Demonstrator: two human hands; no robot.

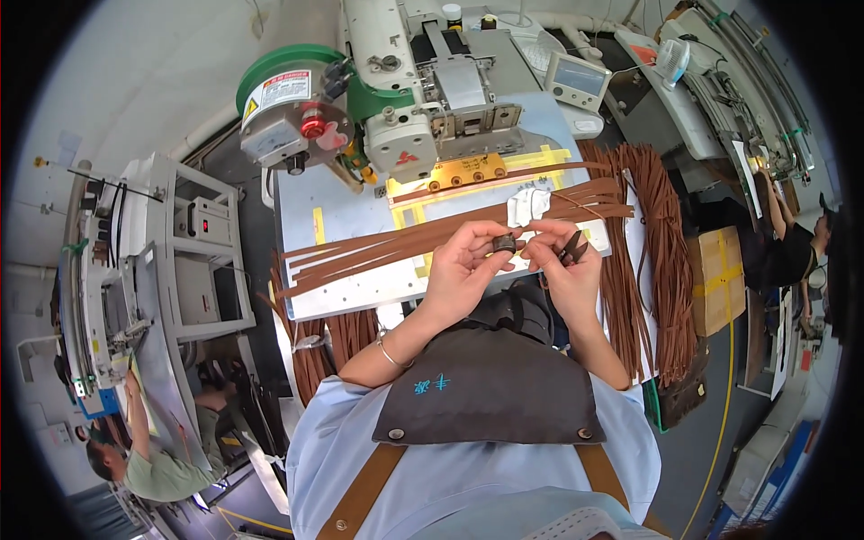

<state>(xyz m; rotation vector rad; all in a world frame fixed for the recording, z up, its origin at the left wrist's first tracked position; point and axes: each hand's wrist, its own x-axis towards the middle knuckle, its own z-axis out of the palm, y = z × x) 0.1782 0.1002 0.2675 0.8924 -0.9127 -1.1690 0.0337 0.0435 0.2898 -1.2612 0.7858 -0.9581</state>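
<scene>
My left hand pinches a small dark cylinder, which looks like a bobbin, between thumb and fingers. Close beside it, my right hand has its thumb and fingertips drawn together near the cylinder. A dark, narrow thing sits among the right fingers; its kind is unclear. Just beyond the hands, a crumpled white piece lies over flat brown straps that stretch across the pale machine table. The sewing machine head stands behind them, with a yellow metal clamp bar below it.
Thick bundles of brown straps hang off the table's right side; more straps hang below its front. A small control screen stands at the back right. A cardboard box is at right. Other people work at left and far right.
</scene>
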